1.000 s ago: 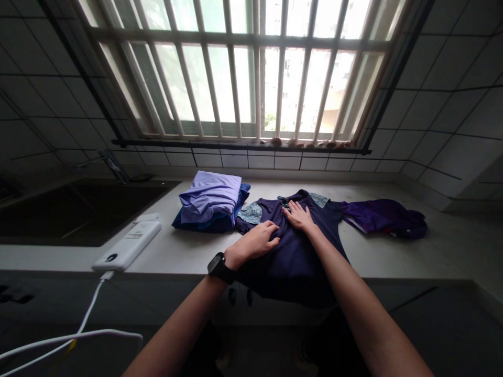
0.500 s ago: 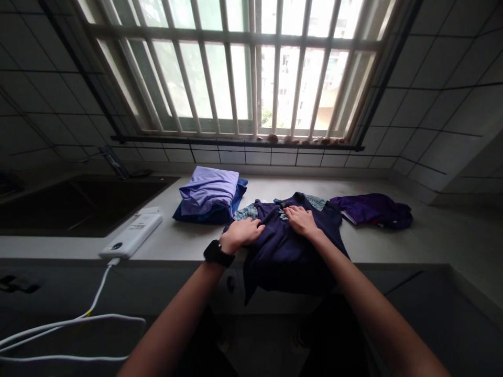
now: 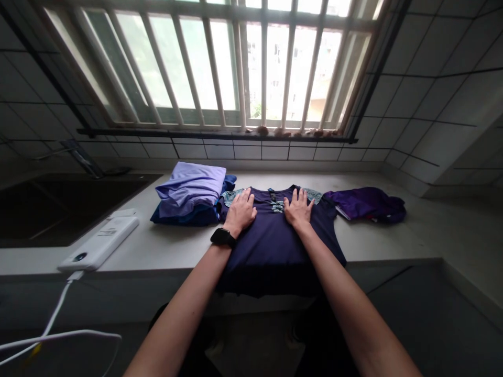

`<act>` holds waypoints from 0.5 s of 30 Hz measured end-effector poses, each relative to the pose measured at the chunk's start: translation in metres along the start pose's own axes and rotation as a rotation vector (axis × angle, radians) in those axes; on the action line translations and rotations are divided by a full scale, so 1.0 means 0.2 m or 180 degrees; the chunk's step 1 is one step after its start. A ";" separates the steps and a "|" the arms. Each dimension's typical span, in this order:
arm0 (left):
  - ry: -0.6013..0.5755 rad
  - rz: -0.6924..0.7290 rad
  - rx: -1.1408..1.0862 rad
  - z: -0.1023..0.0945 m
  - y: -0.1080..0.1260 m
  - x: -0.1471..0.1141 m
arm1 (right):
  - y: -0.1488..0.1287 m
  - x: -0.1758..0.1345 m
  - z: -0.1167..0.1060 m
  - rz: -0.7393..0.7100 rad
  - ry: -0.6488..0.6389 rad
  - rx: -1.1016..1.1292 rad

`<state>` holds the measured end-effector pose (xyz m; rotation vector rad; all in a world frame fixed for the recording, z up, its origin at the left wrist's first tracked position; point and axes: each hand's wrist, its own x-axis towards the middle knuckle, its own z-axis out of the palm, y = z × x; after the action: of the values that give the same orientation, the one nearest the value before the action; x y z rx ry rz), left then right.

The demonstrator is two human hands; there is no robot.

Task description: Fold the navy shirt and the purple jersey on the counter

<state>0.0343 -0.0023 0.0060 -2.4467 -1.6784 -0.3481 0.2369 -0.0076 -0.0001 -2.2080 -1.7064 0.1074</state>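
A dark navy shirt (image 3: pixel 271 243) with teal patterned shoulders lies spread on the counter, its lower part hanging over the front edge. My left hand (image 3: pixel 240 212), with a black watch (image 3: pixel 222 237) at the wrist, rests flat on the shirt's upper left, fingers extended. On the upper right of the shirt, my right hand (image 3: pixel 298 208) lies flat with fingers spread. Between the hands, teal knotted trim shows below the neckline. Just left of the shirt sits a stack of folded clothes, a lavender garment (image 3: pixel 192 186) on top of a blue one (image 3: pixel 184 217).
A purple garment (image 3: pixel 367 204) lies bunched to the right of the shirt. On the left, a white power bank (image 3: pixel 100 243) with a plugged-in cable (image 3: pixel 58 309) sits beside the dark sink (image 3: pixel 70 209). Behind the white counter (image 3: pixel 387 243) is a barred window.
Both hands have flattened out on the shirt, their fingers extended further. The shirt is smoother and straighter, with its neckline trim exposed. The view has shifted slightly.
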 end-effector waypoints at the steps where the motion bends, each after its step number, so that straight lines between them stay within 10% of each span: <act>1: -0.0039 0.0280 -0.0101 0.02 -0.01 0.00 | -0.01 0.00 0.00 0.0126 0.0011 0.0053; 5: -0.0361 0.0528 -0.0372 0.06 -0.04 0.02 | 0.01 0.02 -0.04 0.0088 -0.0131 0.0500; 10: -0.0232 0.0456 -0.0472 0.06 -0.06 0.03 | 0.27 0.08 -0.18 0.1007 0.0945 0.0780; 15: -0.0184 0.0430 -0.0520 0.04 -0.04 0.02 | 0.55 0.11 -0.31 0.1508 0.0459 0.0675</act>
<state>0.0283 0.0068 -0.0005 -2.6959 -1.5517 -0.4157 0.3607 -0.0236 0.0265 -2.3449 -1.0215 0.2267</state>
